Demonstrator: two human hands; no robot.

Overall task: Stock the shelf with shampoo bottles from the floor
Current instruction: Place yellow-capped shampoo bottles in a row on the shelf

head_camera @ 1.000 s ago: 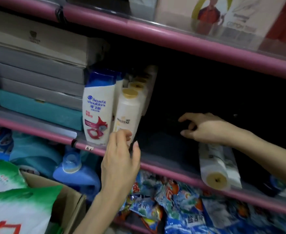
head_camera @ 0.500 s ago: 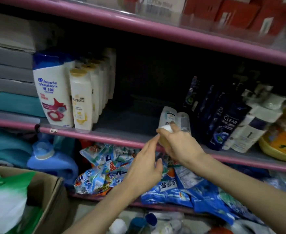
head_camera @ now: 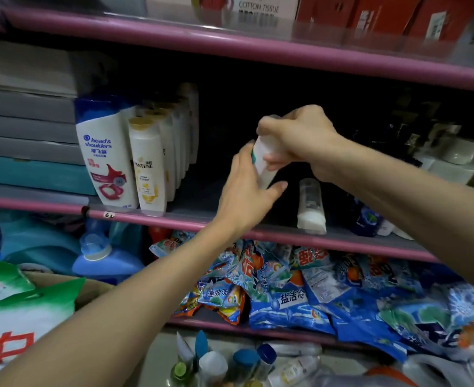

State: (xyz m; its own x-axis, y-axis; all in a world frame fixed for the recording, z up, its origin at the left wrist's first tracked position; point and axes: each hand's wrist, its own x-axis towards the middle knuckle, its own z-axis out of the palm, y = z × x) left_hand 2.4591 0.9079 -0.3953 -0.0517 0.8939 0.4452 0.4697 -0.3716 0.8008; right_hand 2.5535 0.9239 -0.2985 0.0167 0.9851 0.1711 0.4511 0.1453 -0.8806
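Two hands share one white bottle [head_camera: 262, 160] in the dark gap of the middle shelf [head_camera: 191, 220]: the left hand [head_camera: 247, 191] cups its lower side with fingers curled round it, and the right hand [head_camera: 300, 138] grips the top end from above, fingers wrapped over it. It hangs tilted, above the shelf and not yet standing. More bottles [head_camera: 224, 364] wait nearest on the floor, caps up, at the bottom of the view. To do this step well, I would judge, the base should go down flat and well back from the pink lip, the left hand steadying the body while the right rights the top, label turned outward. Just right of the hands another white bottle [head_camera: 311, 205] lies on its side with one end over the front edge; it likely wants righting too. Left of the gap stands a blue-capped bottle reading "head & shoulders" [head_camera: 104, 152], touching a gold-capped row whose front one reads "PANTENE" [head_camera: 146, 166]. A small tag on the lip reads something like "6" [head_camera: 109, 215]. Below, blue packets [head_camera: 291, 297] carry Chinese print, and a green-and-white bag [head_camera: 20, 311] sits at left. Farthest, on the top shelf, a box reads "COTTON TISSUE" [head_camera: 258, 7].
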